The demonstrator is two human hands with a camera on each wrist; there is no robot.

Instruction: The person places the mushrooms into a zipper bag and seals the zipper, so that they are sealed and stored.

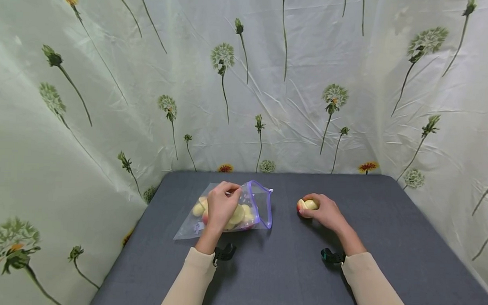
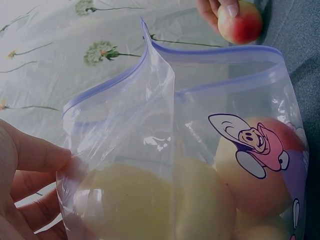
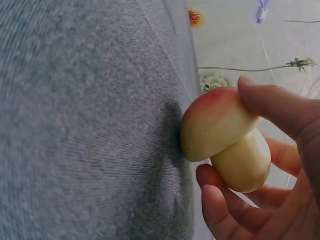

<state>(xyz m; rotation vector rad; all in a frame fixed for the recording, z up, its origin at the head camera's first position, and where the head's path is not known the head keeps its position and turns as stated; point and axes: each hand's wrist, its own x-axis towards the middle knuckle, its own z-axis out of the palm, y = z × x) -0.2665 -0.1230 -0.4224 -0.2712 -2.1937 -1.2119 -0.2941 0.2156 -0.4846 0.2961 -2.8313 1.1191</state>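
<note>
A clear zip bag (image 1: 188, 229) with a purple rim lies on its side on the grey table, its mouth gaping toward the right. Several pale yellow rounded things, some blushed red, fill it. With thumb and fingertips my left hand (image 1: 222, 204) pinches the bag's upper side; the left wrist view shows the thumb against the plastic (image 2: 160, 110). To the right of the bag mouth, my right hand (image 1: 326, 213) grips a mushroom-shaped thing (image 3: 215, 125) with a red-blushed cap and thick pale stem. The thumb is on the cap, the fingers curl round the stem.
The grey tabletop (image 1: 272, 270) runs under both arms. Behind it and along the sides hangs a pale curtain (image 1: 190, 79) printed with dandelions. A white slider (image 1: 271, 190) sits at the top corner of the bag's rim.
</note>
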